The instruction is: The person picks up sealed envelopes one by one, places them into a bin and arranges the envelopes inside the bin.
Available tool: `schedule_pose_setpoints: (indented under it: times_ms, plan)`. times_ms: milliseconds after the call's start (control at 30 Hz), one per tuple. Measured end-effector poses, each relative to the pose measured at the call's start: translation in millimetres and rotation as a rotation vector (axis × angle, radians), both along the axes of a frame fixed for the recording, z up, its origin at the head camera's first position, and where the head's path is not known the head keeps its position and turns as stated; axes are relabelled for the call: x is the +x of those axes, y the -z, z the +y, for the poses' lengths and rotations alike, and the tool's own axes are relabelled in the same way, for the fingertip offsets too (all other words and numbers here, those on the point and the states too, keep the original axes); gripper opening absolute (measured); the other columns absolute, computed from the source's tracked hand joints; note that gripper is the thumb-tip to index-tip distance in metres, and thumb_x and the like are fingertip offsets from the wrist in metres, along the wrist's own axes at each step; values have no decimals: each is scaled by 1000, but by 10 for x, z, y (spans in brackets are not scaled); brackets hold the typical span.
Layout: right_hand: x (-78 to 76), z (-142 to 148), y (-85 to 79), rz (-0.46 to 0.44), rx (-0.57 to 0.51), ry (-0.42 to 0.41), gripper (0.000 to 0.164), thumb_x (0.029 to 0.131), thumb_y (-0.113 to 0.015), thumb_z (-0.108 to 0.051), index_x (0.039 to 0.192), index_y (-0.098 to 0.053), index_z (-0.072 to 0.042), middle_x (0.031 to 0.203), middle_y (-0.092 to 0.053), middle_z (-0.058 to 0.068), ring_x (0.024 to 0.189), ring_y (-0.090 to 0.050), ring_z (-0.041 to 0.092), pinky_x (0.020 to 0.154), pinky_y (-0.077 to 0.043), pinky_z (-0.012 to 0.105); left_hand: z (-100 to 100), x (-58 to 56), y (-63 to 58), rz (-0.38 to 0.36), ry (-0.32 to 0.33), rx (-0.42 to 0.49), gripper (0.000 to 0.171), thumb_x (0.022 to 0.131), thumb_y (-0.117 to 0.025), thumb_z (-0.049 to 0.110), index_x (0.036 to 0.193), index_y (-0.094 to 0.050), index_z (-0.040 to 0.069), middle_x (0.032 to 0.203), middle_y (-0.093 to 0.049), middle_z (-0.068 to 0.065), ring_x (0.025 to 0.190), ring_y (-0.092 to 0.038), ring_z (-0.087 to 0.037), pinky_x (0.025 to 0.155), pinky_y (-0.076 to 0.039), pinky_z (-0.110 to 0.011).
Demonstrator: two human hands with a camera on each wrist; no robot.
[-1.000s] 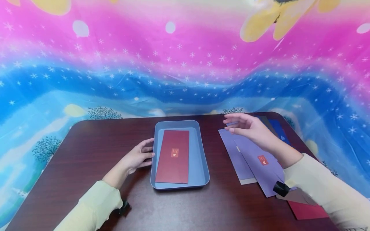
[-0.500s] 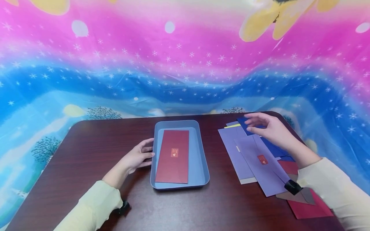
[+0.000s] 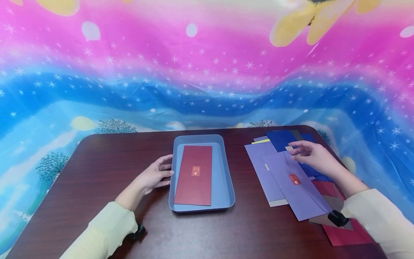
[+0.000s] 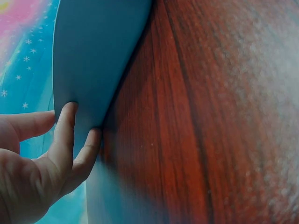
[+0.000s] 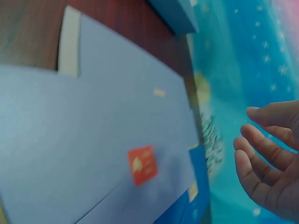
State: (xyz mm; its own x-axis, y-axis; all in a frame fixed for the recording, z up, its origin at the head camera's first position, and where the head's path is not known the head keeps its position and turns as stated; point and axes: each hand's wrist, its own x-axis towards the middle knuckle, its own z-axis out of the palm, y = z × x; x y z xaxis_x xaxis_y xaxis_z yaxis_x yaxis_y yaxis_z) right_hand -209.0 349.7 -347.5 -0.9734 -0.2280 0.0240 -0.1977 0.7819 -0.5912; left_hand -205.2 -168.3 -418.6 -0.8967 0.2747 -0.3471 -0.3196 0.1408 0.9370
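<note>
A grey-blue tray holds one dark red envelope with a small gold-printed seal. My left hand rests its fingertips against the tray's left side; in the left wrist view the spread fingers touch the outer wall. On the right, my right hand hovers over a pile of envelopes, fingers loosely bent and holding nothing. Under it lies a purple envelope with a red heart seal, overlapping another purple envelope. A dark blue envelope lies beyond, with a pale label near the right fingertips.
A brown envelope and a red envelope lie at the pile's near right, partly under the right forearm. All stand on a dark wooden table with rounded far corners. A snowflake-printed cloth hangs behind it.
My right hand has moved right and slightly nearer over the pile, uncovering the dark blue envelope and a yellow edge. My left hand, the tray and its red envelope stay in place.
</note>
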Motion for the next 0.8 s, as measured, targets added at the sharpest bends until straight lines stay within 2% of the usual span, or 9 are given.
schedule_pose_setpoints:
  times_ms: [167,267,400,500,567,700,800]
  plan:
    - [-17,143,137,-25,47,-2,45,97,-73,-14,135,-60,7,101,-75,12,96,-70,35,74,-57,29,-18,-21,-26,5,-10,1,68,105,-51,-1,163,-20,11,157,-32,-30,122,-56,-33,90,-56,-39]
    - [-17,200,206,-83,65,-1,43,95,-75,-13,130,-62,8,94,-73,6,85,-70,26,68,-57,31,-27,-20,-31,7,-19,-7,67,105,-52,0,163,-21,11,156,-33,-30,122,-57,-33,90,-56,-40]
    - [15,244,306,-202,101,8,50,89,-81,-18,124,-61,10,84,-64,2,67,-60,18,56,-50,29,-39,21,-15,0,-26,-18,66,105,-52,0,163,-21,11,156,-34,-31,122,-57,-35,91,-56,-42]
    - [52,252,385,-271,179,5,63,83,-87,-29,121,-57,11,84,-59,7,66,-54,20,56,-46,32,-53,63,4,-10,-35,-27,66,105,-53,-1,162,-23,10,155,-35,-31,121,-58,-35,91,-56,-43]
    - [73,247,420,-294,241,10,72,79,-90,-37,122,-55,11,87,-59,10,69,-55,22,59,-48,35,-57,75,12,-12,-47,-32,65,104,-53,-1,162,-24,11,155,-36,-30,120,-59,-34,90,-57,-43]
    - [98,269,432,-265,339,18,86,74,-92,-44,123,-49,12,87,-60,13,76,-57,25,64,-50,41,-26,54,14,3,-50,-16,65,104,-54,-1,161,-26,12,154,-37,-30,119,-60,-34,90,-57,-43]
    - [114,307,421,-253,356,24,93,73,-93,-43,126,-44,15,86,-59,14,76,-58,28,67,-53,46,13,31,22,7,-39,-6,65,104,-54,-1,161,-26,11,154,-37,-31,118,-61,-33,90,-57,-43]
